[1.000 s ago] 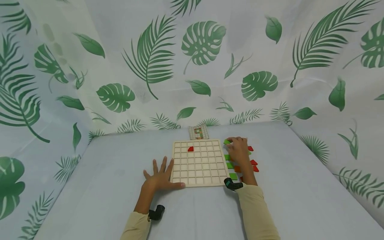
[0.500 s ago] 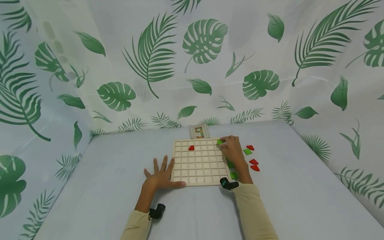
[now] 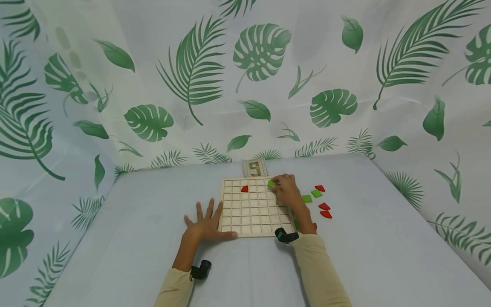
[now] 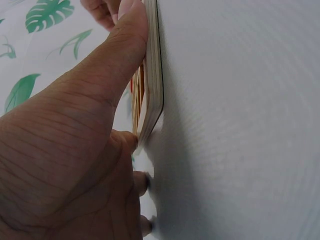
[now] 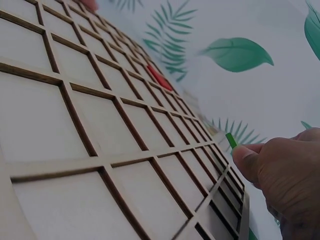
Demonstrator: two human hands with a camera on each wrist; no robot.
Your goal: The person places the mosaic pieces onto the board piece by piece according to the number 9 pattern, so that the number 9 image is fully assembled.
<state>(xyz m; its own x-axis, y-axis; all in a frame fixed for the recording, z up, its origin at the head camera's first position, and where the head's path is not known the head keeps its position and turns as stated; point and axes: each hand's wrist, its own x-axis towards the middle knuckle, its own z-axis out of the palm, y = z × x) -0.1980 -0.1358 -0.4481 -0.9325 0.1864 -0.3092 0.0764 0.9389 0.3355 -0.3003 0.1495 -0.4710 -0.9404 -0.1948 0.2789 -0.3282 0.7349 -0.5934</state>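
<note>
A wooden grid board lies on the white-covered table with one red quarter-round tile in a cell of its upper part. Fingers spread, my left hand rests at the board's lower left corner, its thumb along the near edge. The left wrist view shows that thumb touching the board's side. Over the far right part of the board, my right hand pinches a green tile between thumb and fingertips. In the right wrist view the tile juts out past the thumb, above the cells.
Loose tiles lie right of the board: green ones and red ones, some partly hidden by my right forearm. Behind the board is a small card with a coloured grid pattern. A leaf-printed cloth rises behind the table.
My right hand has carried the green tile leftward from the loose tiles to above the board's far right part. My left hand has stayed in place.
</note>
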